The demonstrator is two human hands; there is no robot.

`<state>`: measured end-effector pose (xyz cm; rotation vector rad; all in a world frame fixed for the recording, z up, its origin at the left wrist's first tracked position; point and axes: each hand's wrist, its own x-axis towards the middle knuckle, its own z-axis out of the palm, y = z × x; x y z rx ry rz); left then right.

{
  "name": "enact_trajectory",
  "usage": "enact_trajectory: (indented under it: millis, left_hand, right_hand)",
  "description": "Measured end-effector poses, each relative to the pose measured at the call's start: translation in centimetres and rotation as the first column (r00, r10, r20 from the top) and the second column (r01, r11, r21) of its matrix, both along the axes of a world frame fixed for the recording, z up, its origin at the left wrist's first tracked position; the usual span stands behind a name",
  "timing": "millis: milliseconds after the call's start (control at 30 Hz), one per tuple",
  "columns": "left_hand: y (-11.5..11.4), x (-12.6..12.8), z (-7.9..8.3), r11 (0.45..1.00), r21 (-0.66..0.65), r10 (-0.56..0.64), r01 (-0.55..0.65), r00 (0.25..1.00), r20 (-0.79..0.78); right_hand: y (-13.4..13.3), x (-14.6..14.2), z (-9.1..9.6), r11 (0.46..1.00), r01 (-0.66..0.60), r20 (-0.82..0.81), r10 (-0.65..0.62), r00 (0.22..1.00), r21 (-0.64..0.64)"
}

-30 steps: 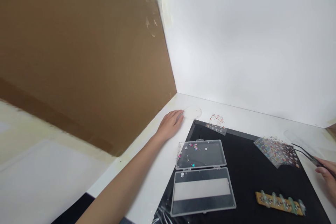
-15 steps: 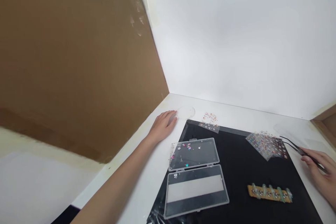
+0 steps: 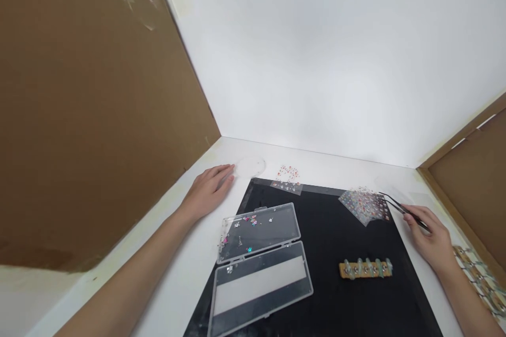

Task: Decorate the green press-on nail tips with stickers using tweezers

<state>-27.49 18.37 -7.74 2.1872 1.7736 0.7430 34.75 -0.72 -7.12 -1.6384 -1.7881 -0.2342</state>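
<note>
My left hand [image 3: 207, 189] lies flat on the white table [image 3: 190, 253], fingers stretched toward a clear round dish [image 3: 250, 166]. My right hand [image 3: 430, 237] rests at the right edge of the black mat [image 3: 343, 242] and is closed on black tweezers [image 3: 399, 206], whose tips point at a stack of sticker sheets [image 3: 364, 204]. An open clear plastic box [image 3: 259, 258] with small coloured gems lies between my hands. A brown strip with several pale green nail tips [image 3: 366, 268] lies in front of my right hand.
Brown cardboard walls stand at left [image 3: 87, 105] and right [image 3: 474, 168], with a white wall behind. A small sticker sheet [image 3: 288, 178] lies at the mat's far edge. Another strip of nail tips [image 3: 480, 279] lies at the far right.
The view has swung to the right, so everything shifted left and my right hand with the tweezers came fully into view. Both hands stay where they were on the table.
</note>
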Motion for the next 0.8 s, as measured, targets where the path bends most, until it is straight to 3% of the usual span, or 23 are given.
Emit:
enact_trajectory:
  millis: [433,800]
  left_hand:
    - [0.1,-0.1,-0.3,1.000,0.003,-0.001,0.001,1.000,-0.020]
    - [-0.2,0.1,-0.3,1.000,0.023,-0.009,0.009,1.000,-0.022]
  right_hand:
    - [0.0,-0.4,0.6,0.999,-0.022,-0.043,0.021,0.999,-0.024]
    - [0.0,-0.6,1.3,1.000,0.030,-0.032,-0.030,0.999,-0.009]
